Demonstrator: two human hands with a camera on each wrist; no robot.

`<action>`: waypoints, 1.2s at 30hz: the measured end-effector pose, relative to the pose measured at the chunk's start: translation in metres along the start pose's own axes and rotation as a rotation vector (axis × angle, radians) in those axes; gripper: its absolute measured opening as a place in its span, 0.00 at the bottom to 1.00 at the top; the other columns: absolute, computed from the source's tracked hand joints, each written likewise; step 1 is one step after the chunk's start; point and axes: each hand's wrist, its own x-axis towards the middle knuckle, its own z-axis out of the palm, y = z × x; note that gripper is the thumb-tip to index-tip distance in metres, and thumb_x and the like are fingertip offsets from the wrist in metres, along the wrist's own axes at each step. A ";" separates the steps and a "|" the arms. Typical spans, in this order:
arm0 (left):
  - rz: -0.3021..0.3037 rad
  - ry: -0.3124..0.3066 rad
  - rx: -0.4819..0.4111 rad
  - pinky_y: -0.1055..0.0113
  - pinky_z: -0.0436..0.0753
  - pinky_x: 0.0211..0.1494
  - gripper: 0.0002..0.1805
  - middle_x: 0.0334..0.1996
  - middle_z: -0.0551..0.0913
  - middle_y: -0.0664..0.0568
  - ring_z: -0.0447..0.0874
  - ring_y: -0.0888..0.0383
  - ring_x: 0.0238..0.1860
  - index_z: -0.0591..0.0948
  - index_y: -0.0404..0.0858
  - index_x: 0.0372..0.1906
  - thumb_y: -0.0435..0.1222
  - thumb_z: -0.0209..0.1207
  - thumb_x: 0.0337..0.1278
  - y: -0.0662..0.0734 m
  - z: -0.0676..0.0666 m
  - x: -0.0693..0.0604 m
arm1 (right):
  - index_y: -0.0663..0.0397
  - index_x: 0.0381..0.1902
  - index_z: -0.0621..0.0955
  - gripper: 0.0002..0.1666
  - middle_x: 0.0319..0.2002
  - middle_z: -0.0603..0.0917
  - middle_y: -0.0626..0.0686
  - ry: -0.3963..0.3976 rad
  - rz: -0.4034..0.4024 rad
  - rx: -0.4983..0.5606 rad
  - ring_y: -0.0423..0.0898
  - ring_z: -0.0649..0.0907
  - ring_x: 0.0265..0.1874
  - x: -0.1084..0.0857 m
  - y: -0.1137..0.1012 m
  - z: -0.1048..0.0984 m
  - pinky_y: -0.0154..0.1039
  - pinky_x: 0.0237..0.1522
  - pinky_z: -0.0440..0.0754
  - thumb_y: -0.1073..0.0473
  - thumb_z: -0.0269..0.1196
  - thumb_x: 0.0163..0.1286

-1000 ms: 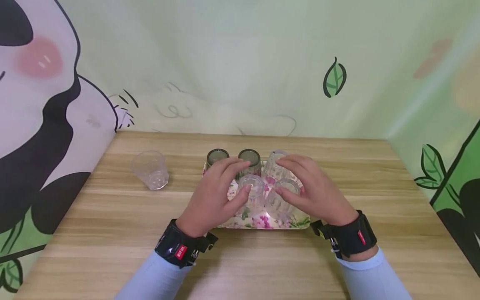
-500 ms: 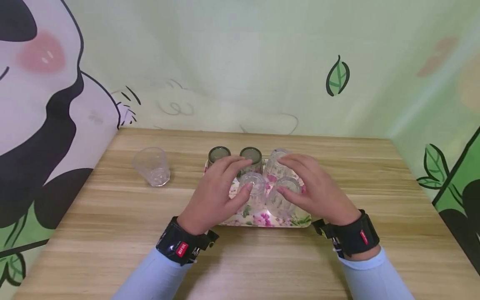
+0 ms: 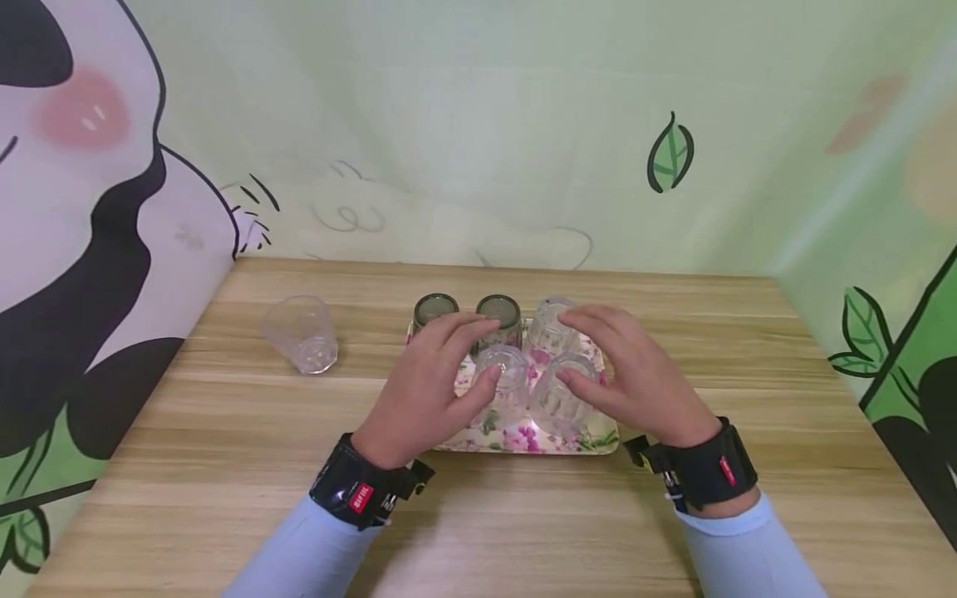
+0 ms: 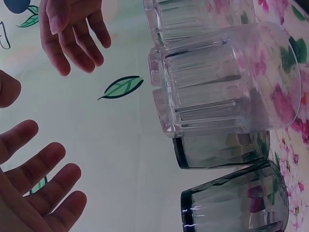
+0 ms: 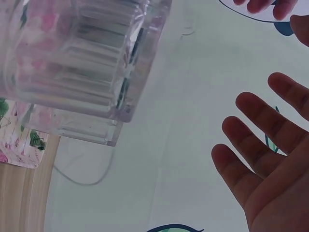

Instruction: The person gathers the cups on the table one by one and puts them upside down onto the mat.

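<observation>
My left hand (image 3: 422, 394) hovers above the left side of a floral tray (image 3: 516, 442), its fingers relaxed and apart. Over the right side hangs my right hand (image 3: 646, 382), also loosely spread. Both wrist views show a gap between the fingers and the glasses, with nothing held. Bottom up on the tray stand two dark grey glasses (image 3: 498, 311) at the back and left. Three clear glasses stand there as well: one at the back right (image 3: 552, 332), one at front middle (image 3: 503, 386) and one at front right (image 3: 561, 399). My left hand partly covers the leftmost dark glass (image 3: 435, 309).
Another clear glass (image 3: 302, 336) stands mouth up on the wooden table (image 3: 224, 465), left of the tray. Behind the table rises a pale green wall (image 3: 449, 124) with a leaf and a panda drawn on it.
My right hand has shifted very slightly to the right. The left hand and the glasses stay as they were; the head view sways a little.
</observation>
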 end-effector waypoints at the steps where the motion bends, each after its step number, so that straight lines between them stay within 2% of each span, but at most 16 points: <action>1: -0.001 0.001 0.001 0.53 0.74 0.68 0.26 0.62 0.77 0.44 0.74 0.49 0.63 0.76 0.39 0.65 0.46 0.55 0.66 0.000 0.000 0.000 | 0.54 0.68 0.74 0.38 0.64 0.77 0.56 0.002 -0.003 0.000 0.53 0.74 0.66 0.000 0.000 0.000 0.54 0.66 0.73 0.53 0.71 0.62; 11: 0.001 0.006 -0.003 0.54 0.74 0.67 0.24 0.60 0.78 0.44 0.75 0.49 0.62 0.78 0.38 0.62 0.45 0.55 0.66 -0.005 0.001 0.000 | 0.54 0.68 0.74 0.36 0.63 0.77 0.56 0.020 -0.018 0.004 0.53 0.75 0.65 0.000 0.000 0.003 0.53 0.65 0.75 0.50 0.69 0.64; 20: -0.036 0.012 -0.026 0.55 0.73 0.68 0.25 0.61 0.77 0.47 0.74 0.51 0.63 0.77 0.39 0.64 0.45 0.56 0.66 -0.010 -0.005 -0.001 | 0.56 0.67 0.75 0.35 0.63 0.77 0.56 0.014 -0.021 -0.002 0.53 0.75 0.65 -0.001 0.002 0.002 0.53 0.65 0.75 0.51 0.68 0.64; 28: -0.053 0.016 0.002 0.56 0.72 0.69 0.25 0.60 0.78 0.47 0.74 0.51 0.63 0.76 0.38 0.64 0.45 0.56 0.67 -0.022 -0.015 -0.004 | 0.55 0.67 0.74 0.35 0.64 0.76 0.55 -0.008 0.006 0.001 0.52 0.74 0.65 -0.002 0.002 0.002 0.52 0.66 0.74 0.52 0.69 0.63; 36: -0.082 0.037 0.048 0.52 0.75 0.66 0.25 0.59 0.79 0.45 0.76 0.48 0.60 0.77 0.38 0.64 0.44 0.58 0.66 -0.038 -0.028 -0.008 | 0.54 0.67 0.75 0.35 0.64 0.76 0.55 -0.008 0.008 0.001 0.52 0.74 0.65 -0.001 0.001 0.003 0.53 0.67 0.73 0.52 0.69 0.63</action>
